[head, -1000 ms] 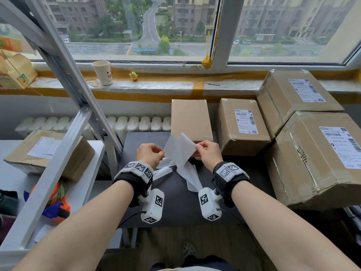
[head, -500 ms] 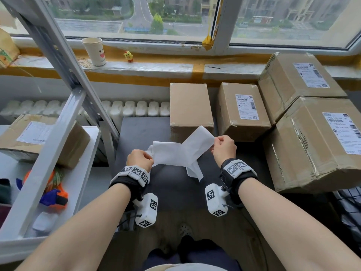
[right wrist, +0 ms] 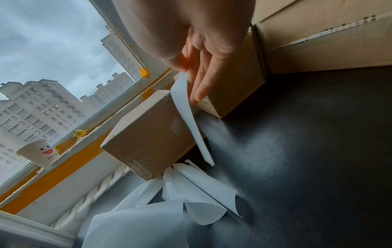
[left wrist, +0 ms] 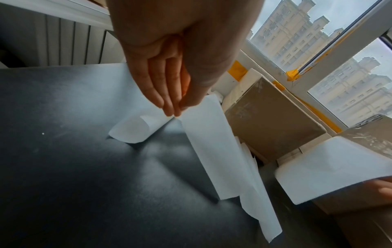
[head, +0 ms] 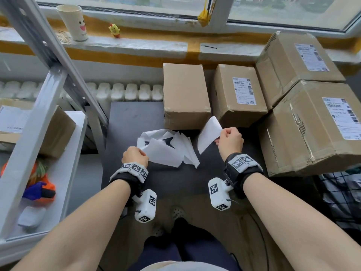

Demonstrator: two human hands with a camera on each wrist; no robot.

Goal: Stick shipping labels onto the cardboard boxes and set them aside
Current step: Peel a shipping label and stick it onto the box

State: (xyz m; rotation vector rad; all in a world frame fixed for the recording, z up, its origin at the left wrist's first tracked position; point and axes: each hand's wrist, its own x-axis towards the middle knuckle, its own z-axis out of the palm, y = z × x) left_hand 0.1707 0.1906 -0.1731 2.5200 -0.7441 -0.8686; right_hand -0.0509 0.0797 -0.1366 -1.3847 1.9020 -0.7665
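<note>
My right hand pinches a peeled white shipping label in the air, just in front of the boxes. My left hand pinches the white backing sheet, whose far end lies on the dark table among several loose backing strips. An unlabelled cardboard box stands at the table's back, left of the held label. Beside it to the right is a small box with a label on top.
Two large labelled boxes are stacked at the right. A metal shelf at the left holds another labelled box and an orange tool. A paper cup and a small yellow figure stand on the windowsill.
The label has come fully off its backing: my right hand carried it right toward the boxes, while my left hand lowered the backing onto the table. The head view tilted down.
</note>
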